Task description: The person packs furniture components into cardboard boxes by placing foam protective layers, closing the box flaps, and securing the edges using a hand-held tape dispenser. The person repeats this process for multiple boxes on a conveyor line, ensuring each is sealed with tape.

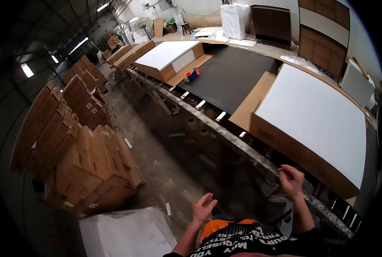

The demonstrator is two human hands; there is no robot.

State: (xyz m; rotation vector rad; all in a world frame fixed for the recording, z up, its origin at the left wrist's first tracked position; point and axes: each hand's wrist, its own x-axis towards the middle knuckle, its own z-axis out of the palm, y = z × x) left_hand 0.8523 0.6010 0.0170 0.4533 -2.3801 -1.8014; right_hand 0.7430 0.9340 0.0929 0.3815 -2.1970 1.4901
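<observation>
We stand at the near edge of a long bench point(225, 77) whose top is covered with a dark, matte sheet and whose speckled, paint-flecked rail curves away from us. Our right hand point(292, 180) rests at that rail, fingers curled and pressed together against its rough edge, holding nothing that we can make out; it sits just below the large open carton point(285, 141), probably to steady us beside it. Our left hand point(203, 208) hangs free over the floor with its fingers spread and empty. The carton lies flat on the bench, its brown corrugated walls and one flap folded outward, and a smooth white panel point(315, 120) fills it nearly to the rim, lying flat so that its broad face is borne evenly. Farther along the bench a second open carton point(167, 70) holds a similar white panel, and a roll of tape point(191, 76) in blue and orange lies just beside it, within reach of that box. On the concrete floor to our left, sealed flat cartons point(84, 158) lean on edge against one another in rows, which keeps them upright and compact. Near our feet lies a white sheet wrapped in clear film point(126, 233), glossy and creased.
</observation>
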